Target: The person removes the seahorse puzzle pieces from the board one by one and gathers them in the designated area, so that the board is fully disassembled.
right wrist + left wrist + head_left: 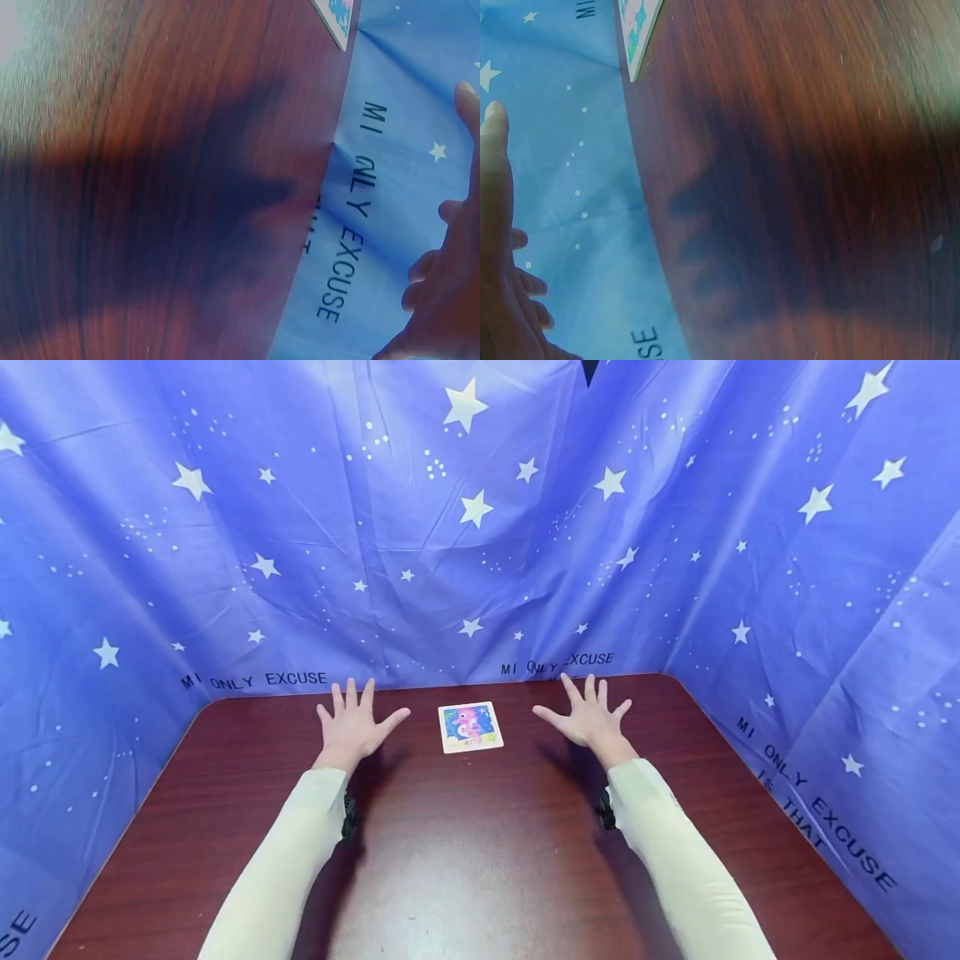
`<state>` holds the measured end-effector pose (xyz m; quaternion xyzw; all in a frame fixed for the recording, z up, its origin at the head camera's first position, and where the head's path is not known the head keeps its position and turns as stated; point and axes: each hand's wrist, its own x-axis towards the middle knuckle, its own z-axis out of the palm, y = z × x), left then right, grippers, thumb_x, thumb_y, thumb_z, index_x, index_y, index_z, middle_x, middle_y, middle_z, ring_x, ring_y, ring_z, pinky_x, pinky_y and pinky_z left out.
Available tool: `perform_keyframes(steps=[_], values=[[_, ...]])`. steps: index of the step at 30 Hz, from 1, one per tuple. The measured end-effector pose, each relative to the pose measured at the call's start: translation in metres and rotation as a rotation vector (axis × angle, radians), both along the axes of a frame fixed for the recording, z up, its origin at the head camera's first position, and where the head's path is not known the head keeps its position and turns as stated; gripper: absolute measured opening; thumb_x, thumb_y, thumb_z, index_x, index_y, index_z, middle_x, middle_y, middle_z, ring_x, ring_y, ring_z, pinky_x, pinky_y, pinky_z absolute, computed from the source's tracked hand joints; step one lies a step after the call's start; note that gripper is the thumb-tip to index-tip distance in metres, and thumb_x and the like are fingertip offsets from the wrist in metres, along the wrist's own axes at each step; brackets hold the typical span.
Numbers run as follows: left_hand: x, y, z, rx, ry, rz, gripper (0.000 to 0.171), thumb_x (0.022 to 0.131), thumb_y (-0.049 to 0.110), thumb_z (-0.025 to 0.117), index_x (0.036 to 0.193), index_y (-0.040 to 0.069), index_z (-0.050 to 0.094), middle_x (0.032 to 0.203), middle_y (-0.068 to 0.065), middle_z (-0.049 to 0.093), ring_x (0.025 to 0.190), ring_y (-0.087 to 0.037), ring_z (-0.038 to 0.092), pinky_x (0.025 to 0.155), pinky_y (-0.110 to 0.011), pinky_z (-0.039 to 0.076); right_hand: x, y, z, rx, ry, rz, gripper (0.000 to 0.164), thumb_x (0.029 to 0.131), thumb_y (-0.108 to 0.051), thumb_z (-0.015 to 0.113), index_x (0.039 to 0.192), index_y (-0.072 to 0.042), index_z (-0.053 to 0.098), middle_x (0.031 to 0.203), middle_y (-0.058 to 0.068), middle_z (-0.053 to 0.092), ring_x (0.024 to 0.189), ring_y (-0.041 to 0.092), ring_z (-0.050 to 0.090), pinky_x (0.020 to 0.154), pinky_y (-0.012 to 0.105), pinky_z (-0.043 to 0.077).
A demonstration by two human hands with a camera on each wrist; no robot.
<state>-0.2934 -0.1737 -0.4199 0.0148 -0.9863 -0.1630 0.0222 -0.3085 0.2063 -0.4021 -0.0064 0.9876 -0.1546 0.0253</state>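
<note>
Between hands (pixel 351 729) (pixel 591 723), seahorse picture (pixel 471 727), cropped in wrist views

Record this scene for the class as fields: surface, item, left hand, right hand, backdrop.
Surface: reddish-brown table
Item: seahorse picture, flat on the table, between the hands
Left hand: spread open above the table, not touching the picture
Right hand: likewise spread, holding nothing
Backdrop: blue, star-patterned curtain
</note>
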Motion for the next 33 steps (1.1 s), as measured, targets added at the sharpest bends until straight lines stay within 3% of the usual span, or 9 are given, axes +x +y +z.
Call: perform_keyframes(steps=[10,17,25,33], values=[[-0.007,0.030,-0.021,0.192,0.069,-0.081,0.084,0.088,0.061,0.046,0.147,0.006,0.025,0.149,-0.023,0.029,0.140,-0.041,0.022,0.108,-0.059,0.026,-0.005,-0.027,-0.022,-0.095,0.036,0.045,0.090,0.080,-0.078,0.038,0.150,-0.026,0.018,0.155,0.024,0.007,0.144,0.040,0.003,0.103,0.074,-0.001],[-0.009,0.058,-0.040,0.280,0.065,-0.089,0.071,0.090,0.049,0.053,0.144,0.008,0.034,0.144,-0.019,0.038,0.134,-0.037,0.035,0.105,-0.055,0.032,-0.007,-0.051,-0.046,-0.152,0.073,0.068,0.078,0.085,-0.068,0.044,0.148,-0.024,0.028,0.154,0.020,0.020,0.143,0.035,0.018,0.108,0.065,0.017],[-0.007,0.082,-0.057,0.255,0.045,-0.089,0.064,0.090,0.042,0.057,0.140,0.007,0.040,0.139,-0.018,0.045,0.129,-0.035,0.041,0.103,-0.050,0.036,-0.002,-0.074,-0.065,-0.252,0.111,0.104,0.068,0.087,-0.053,0.055,0.142,-0.017,0.041,0.149,0.017,0.034,0.139,0.032,0.030,0.110,0.051,0.027],[-0.003,0.099,-0.063,0.152,0.045,-0.105,0.057,0.091,0.037,0.057,0.135,0.003,0.046,0.135,-0.018,0.049,0.132,-0.034,0.039,0.107,-0.051,0.031,0.001,-0.089,-0.080,-0.236,0.140,0.124,0.062,0.087,-0.046,0.058,0.137,-0.010,0.046,0.142,0.018,0.044,0.135,0.031,0.037,0.109,0.049,0.030]])
